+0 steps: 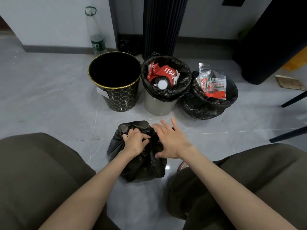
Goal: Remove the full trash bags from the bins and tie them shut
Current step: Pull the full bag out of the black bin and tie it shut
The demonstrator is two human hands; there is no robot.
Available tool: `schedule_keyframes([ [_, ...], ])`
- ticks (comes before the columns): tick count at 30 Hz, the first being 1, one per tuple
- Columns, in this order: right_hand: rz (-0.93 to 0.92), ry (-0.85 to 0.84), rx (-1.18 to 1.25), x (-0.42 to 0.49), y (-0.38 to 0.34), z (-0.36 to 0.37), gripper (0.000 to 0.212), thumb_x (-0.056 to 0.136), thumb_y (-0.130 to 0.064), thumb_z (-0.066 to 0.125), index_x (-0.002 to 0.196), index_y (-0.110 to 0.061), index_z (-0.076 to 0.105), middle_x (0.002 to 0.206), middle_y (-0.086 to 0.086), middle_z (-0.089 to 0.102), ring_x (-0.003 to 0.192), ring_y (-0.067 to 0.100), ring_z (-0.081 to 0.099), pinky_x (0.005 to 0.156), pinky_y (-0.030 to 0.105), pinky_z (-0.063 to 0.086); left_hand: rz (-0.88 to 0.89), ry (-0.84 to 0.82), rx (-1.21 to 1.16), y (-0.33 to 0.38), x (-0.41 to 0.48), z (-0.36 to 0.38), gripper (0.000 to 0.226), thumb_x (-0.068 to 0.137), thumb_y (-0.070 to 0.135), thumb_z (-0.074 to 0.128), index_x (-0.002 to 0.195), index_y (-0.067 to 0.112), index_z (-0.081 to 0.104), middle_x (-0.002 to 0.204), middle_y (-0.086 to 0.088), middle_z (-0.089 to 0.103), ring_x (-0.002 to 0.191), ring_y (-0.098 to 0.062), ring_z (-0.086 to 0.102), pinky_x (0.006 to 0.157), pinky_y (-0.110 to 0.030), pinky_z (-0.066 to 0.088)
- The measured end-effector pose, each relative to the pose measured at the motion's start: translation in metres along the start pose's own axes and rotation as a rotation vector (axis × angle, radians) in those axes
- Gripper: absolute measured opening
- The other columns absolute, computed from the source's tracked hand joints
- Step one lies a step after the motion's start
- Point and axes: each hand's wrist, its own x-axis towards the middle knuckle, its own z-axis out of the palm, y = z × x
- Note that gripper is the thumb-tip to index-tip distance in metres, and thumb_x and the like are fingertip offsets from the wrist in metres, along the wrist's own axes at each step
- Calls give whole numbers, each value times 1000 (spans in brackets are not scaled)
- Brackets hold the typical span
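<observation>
A full black trash bag point(141, 165) sits on the floor between my knees. My left hand point(135, 141) is clenched on the bag's gathered top. My right hand point(172, 140) lies over the bag's right side with fingers spread, thumb against the plastic. Behind stand three bins: a black bin with gold pattern point(123, 98), unlined and dark inside; a grey bin point(159, 106) with a black liner point(167, 92) holding red packaging and a bottle; and a third bin wrapped in a black bag point(202, 105) holding clear wrappers.
A tall clear bottle point(96, 30) stands by the wall at the back left. A dark ribbed column point(159, 25) rises behind the grey bin. Dark furniture point(272, 40) and chair legs point(294, 98) are at the right. My knees fill both lower corners.
</observation>
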Motion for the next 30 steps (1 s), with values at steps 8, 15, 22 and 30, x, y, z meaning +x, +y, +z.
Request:
schedule_keyframes([
  [8, 189, -361, 431, 13, 14, 0, 23, 96, -18, 41, 93, -4, 60, 88, 15, 61, 84, 32, 60, 65, 29, 41, 42, -36, -10, -3, -4, 1, 24, 93, 36, 52, 113, 45, 64, 95, 2, 35, 109, -23, 34, 86, -35, 19],
  [15, 419, -553, 1552, 11, 21, -8, 29, 95, -13, 36, 67, -18, 34, 47, -5, 22, 41, 9, 17, 44, 22, 22, 43, -221, -68, 4, -4, -9, 70, 66, 21, 69, 124, 45, 38, 105, 3, 35, 111, -20, 32, 84, -35, 20],
  [22, 501, -497, 1767, 6, 25, -5, 31, 95, -12, 33, 66, -20, 32, 45, -7, 21, 39, 7, 15, 40, 20, 20, 14, -417, -364, 0, 1, -29, 95, 45, 34, 78, 112, 63, 17, 119, -5, 44, 123, -27, 39, 105, -50, 36],
  [30, 494, -549, 1656, 6, 25, -14, 25, 96, -14, 34, 71, -18, 35, 47, -7, 22, 41, 7, 16, 38, 18, 18, 20, -161, -46, 14, -5, 2, 112, 48, 71, 73, 135, 64, 3, 132, -9, 31, 125, -27, 24, 103, -44, 21],
])
